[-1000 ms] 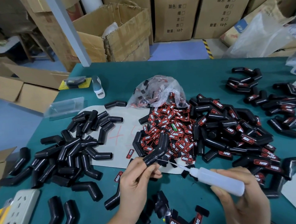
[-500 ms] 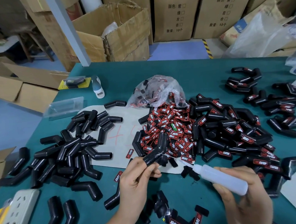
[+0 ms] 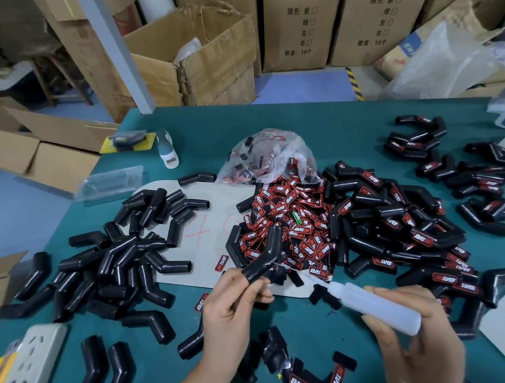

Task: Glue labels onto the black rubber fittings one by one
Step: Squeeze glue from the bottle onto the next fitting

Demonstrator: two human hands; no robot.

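Note:
My left hand grips a bent black rubber fitting by its lower end, above the near middle of the green table. My right hand holds a white squeeze glue bottle, its thin nozzle pointing left toward the fitting's bend. Behind the held fitting lies a heap of red-and-black labels spilling from a clear plastic bag. Plain black fittings are piled at the left. Fittings bearing labels are piled at the right.
A white power strip sits at the near left corner. A pale sheet lies under the label heap. Loose labels and black pieces lie near the table's front edge. Cardboard boxes stand behind the table.
The glue bottle's nozzle drew back to the right from the fitting, then came close to its bend again. My left hand kept the fitting nearly still.

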